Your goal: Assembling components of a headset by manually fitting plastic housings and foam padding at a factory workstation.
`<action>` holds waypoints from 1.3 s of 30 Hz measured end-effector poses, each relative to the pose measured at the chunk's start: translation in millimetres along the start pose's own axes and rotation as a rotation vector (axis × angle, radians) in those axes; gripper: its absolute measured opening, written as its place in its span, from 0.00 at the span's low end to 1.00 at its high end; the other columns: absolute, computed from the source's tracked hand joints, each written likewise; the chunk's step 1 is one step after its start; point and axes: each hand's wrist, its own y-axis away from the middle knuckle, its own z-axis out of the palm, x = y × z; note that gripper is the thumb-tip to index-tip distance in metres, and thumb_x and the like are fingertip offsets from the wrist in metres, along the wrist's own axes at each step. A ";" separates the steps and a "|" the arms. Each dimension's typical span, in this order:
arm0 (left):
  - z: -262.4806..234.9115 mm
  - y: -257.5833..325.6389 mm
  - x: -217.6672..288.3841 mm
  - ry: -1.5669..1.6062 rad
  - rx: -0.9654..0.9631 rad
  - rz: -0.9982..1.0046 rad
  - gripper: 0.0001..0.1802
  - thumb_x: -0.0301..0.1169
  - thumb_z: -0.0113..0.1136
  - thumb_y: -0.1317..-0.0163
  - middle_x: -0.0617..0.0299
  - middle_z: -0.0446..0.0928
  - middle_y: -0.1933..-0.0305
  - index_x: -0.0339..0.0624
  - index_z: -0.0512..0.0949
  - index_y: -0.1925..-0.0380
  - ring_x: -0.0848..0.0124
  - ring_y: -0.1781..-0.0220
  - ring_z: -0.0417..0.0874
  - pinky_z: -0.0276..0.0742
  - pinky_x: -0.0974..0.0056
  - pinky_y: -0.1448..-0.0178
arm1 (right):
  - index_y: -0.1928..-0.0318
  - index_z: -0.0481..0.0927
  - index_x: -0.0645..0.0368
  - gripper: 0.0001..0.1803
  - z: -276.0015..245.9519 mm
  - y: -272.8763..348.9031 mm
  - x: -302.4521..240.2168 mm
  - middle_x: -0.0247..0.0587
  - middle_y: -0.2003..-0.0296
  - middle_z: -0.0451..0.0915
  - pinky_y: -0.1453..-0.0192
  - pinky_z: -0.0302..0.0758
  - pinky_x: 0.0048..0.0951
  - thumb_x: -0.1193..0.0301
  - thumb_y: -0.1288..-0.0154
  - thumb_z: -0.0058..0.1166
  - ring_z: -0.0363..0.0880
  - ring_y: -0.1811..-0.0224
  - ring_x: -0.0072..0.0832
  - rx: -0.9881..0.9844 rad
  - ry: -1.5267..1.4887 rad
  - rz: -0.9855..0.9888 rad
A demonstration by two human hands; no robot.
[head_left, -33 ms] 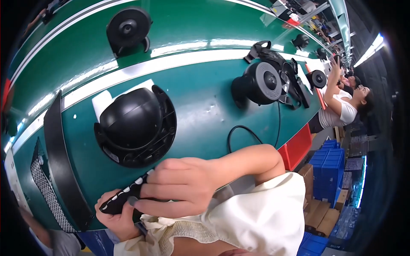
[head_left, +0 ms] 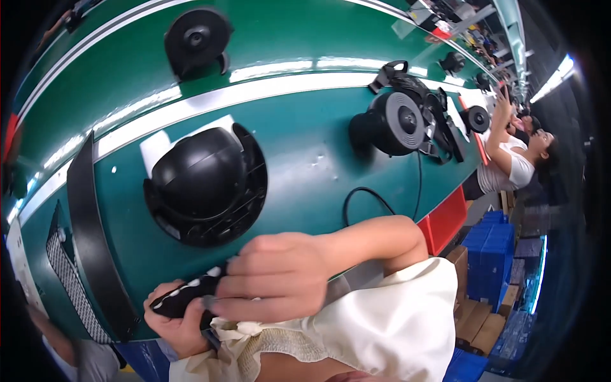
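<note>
The left hand (head_left: 181, 321) is closed around the lower end of a slim black part with small white marks (head_left: 188, 294), held at the near edge of the green surface (head_left: 305, 165). The right hand (head_left: 280, 277) is curled over the same part, fingers wrapped on its upper end. A black domed housing (head_left: 203, 181) rests on the surface just beyond both hands

Right hand (head_left: 277, 277) fingers curled; left hand (head_left: 178, 318) gripping beneath
</note>
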 end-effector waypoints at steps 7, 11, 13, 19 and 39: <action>17.0 -47.1 -21.4 0.243 -0.792 0.007 0.12 0.21 0.65 0.64 0.43 0.66 0.52 0.31 0.75 0.76 0.55 0.47 0.68 0.63 0.56 0.42 | 0.52 0.56 0.65 0.26 -43.0 17.6 26.4 0.45 0.71 0.72 0.70 0.66 0.18 0.89 0.51 0.50 0.71 0.72 0.22 0.082 -0.257 0.659; 25.1 -35.6 -22.3 0.487 -0.850 -0.096 0.09 0.17 0.63 0.61 0.40 0.53 0.41 0.31 0.76 0.75 0.47 0.38 0.58 0.53 0.47 0.36 | 0.53 0.57 0.63 0.22 -40.7 27.5 33.9 0.38 0.69 0.74 0.66 0.63 0.16 0.86 0.48 0.48 0.70 0.69 0.16 0.075 -0.396 0.870; 26.2 -31.0 -26.6 0.666 -0.832 -0.091 0.09 0.17 0.63 0.61 0.40 0.45 0.37 0.29 0.77 0.75 0.43 0.36 0.52 0.50 0.44 0.37 | 0.54 0.58 0.63 0.22 -35.1 30.5 34.2 0.37 0.68 0.74 0.67 0.62 0.16 0.86 0.48 0.49 0.69 0.70 0.15 0.049 -0.439 0.848; 25.5 -34.1 -30.7 0.732 -0.880 0.090 0.10 0.20 0.64 0.60 0.40 0.40 0.36 0.30 0.79 0.73 0.39 0.36 0.50 0.50 0.42 0.37 | 0.57 0.62 0.67 0.21 -25.6 4.6 31.2 0.43 0.67 0.74 0.66 0.70 0.18 0.88 0.51 0.52 0.73 0.70 0.19 -0.008 -0.292 0.671; 23.3 -30.8 -30.2 0.726 -0.883 0.103 0.12 0.16 0.62 0.60 0.37 0.36 0.36 0.29 0.78 0.70 0.36 0.37 0.47 0.47 0.44 0.36 | 0.60 0.65 0.67 0.19 -11.3 -12.1 28.7 0.44 0.70 0.75 0.65 0.67 0.20 0.90 0.55 0.53 0.73 0.72 0.22 -0.063 -0.162 0.761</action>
